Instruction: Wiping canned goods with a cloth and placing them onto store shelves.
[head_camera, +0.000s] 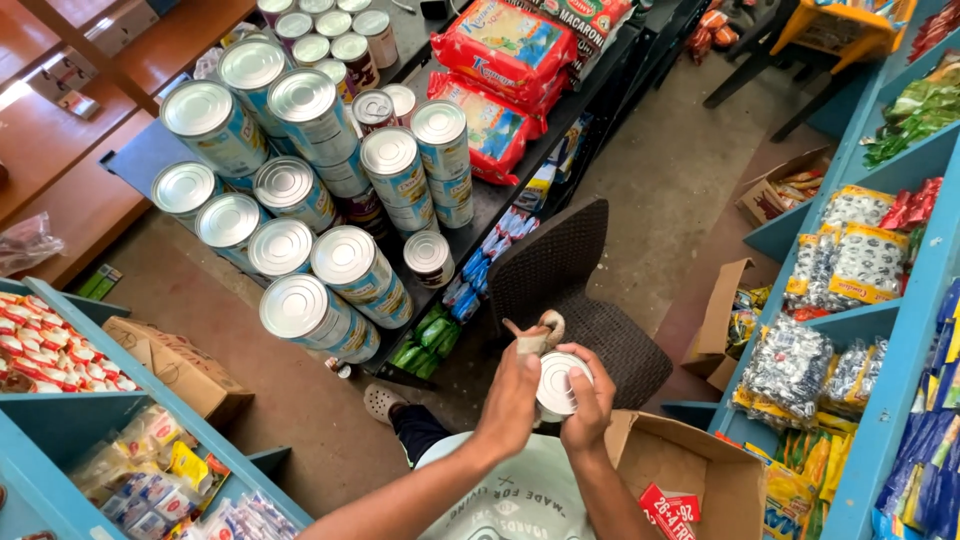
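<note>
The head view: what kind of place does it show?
Most likely a small grocery shop or its stockroom. Stacked tins fill a dark table, blue shelves hold bagged goods, and both hands, the left hand and right hand, hold a small tin.

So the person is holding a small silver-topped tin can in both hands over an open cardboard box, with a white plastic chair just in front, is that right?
Not quite: the chair is dark woven wicker, not white plastic. The rest holds: in the head view the left hand and the right hand hold the small silver-topped tin can above the open cardboard box.
</note>
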